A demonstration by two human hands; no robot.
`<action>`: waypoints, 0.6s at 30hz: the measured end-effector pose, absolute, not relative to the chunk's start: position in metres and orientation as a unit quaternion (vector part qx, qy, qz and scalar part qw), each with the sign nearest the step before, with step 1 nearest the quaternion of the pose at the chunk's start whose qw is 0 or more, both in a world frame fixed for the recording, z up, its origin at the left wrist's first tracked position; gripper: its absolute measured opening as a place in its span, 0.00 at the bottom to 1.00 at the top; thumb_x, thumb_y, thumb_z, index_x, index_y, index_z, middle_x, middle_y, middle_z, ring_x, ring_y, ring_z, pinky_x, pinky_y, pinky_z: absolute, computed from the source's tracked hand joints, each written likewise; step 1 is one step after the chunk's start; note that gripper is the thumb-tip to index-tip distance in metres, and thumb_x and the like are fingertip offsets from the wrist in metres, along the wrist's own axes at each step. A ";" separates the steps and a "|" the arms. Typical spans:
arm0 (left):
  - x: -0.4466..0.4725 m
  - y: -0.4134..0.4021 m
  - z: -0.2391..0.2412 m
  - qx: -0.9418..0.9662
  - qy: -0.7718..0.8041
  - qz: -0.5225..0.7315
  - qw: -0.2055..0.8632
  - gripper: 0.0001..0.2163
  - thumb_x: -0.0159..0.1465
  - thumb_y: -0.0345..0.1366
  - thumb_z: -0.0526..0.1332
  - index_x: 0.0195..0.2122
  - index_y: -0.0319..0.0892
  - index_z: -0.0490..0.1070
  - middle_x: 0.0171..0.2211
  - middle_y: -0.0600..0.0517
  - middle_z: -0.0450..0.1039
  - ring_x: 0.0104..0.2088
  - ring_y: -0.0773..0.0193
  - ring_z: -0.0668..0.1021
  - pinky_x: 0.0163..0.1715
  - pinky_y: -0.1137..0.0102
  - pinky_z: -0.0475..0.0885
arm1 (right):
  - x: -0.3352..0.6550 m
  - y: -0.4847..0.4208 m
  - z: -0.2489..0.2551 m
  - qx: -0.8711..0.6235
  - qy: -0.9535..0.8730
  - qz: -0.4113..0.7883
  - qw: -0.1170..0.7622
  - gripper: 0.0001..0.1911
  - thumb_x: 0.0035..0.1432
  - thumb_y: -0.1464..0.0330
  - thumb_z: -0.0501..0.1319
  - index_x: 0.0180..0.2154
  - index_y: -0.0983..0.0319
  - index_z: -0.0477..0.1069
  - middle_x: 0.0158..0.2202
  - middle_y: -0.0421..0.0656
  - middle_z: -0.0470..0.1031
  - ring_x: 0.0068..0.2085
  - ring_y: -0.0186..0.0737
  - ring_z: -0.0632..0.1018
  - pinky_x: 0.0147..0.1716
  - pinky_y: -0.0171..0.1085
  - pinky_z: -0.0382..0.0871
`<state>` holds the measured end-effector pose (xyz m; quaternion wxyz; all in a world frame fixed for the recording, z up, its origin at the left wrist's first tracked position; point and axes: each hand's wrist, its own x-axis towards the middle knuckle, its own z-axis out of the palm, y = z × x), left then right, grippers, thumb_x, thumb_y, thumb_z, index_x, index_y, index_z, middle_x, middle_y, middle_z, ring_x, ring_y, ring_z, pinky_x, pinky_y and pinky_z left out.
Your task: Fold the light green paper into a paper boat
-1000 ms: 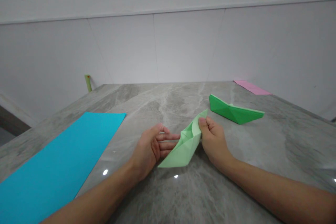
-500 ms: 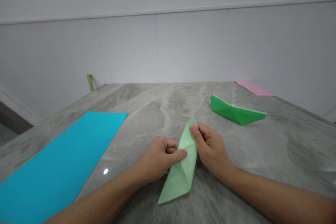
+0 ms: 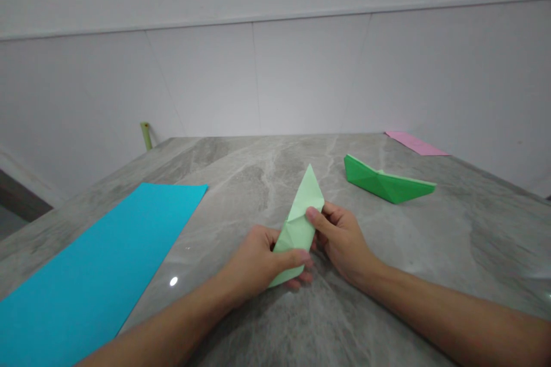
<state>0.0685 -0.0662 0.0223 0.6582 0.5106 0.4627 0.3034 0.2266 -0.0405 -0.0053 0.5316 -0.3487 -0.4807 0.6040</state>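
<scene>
Between my hands, above the grey marbled table, is a pale green folded paper point(image 3: 307, 195), creased and pointed at its far end. My left hand point(image 3: 269, 261) grips its near part, thumb across the front and fingertips showing behind the lower edge. Higher up, my right hand point(image 3: 340, 235) pinches the paper's right edge, with the thumb on the front face. Some of the near end is hidden by the left thumb and fingers. Beyond the right hand, a darker green folded paper boat point(image 3: 387, 180) rests on the table, apart from both hands.
A large blue sheet of paper point(image 3: 116, 258) lies on the left side of the table point(image 3: 241, 172). A pink sheet point(image 3: 417, 144) lies at the far right edge. A white wall point(image 3: 301, 80) stands behind, with a small yellow-green object point(image 3: 146, 136) beyond the far left corner.
The pale green paper has shifted up and away from me within my grip. My left hand now holds it closer to its near end, and the right thumb sits lower on it.
</scene>
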 end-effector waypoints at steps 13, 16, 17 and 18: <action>0.065 -0.063 0.019 0.560 0.515 0.316 0.567 0.06 0.54 0.36 0.63 0.24 0.42 0.79 0.23 0.51 0.79 0.24 0.63 0.79 0.27 0.71 0.73 | 0.225 -0.040 -0.003 -0.332 -0.468 0.627 0.526 0.14 0.52 0.59 0.66 0.28 0.64 0.72 0.22 0.39 0.71 0.23 0.32 0.68 0.24 0.33 0.63; 0.066 -0.063 0.023 0.550 0.501 0.334 0.579 0.06 0.53 0.35 0.63 0.23 0.42 0.79 0.22 0.52 0.78 0.22 0.64 0.78 0.26 0.72 0.72 | 0.224 -0.042 0.001 -0.337 -0.509 0.622 0.491 0.13 0.49 0.60 0.68 0.28 0.64 0.74 0.22 0.39 0.73 0.23 0.33 0.70 0.25 0.34 0.65; 0.066 -0.063 0.024 0.544 0.499 0.337 0.584 0.06 0.53 0.35 0.64 0.23 0.42 0.78 0.22 0.52 0.78 0.22 0.64 0.77 0.26 0.72 0.72 | 0.224 -0.043 0.003 -0.336 -0.518 0.626 0.476 0.13 0.48 0.60 0.68 0.28 0.64 0.74 0.23 0.40 0.74 0.23 0.33 0.71 0.25 0.34 0.65; 0.066 -0.063 0.024 0.537 0.499 0.338 0.591 0.06 0.53 0.35 0.64 0.22 0.42 0.78 0.22 0.52 0.78 0.23 0.64 0.77 0.26 0.72 0.73 | 0.224 -0.044 0.004 -0.335 -0.522 0.631 0.466 0.13 0.47 0.61 0.69 0.28 0.64 0.74 0.22 0.40 0.74 0.23 0.33 0.71 0.25 0.34 0.65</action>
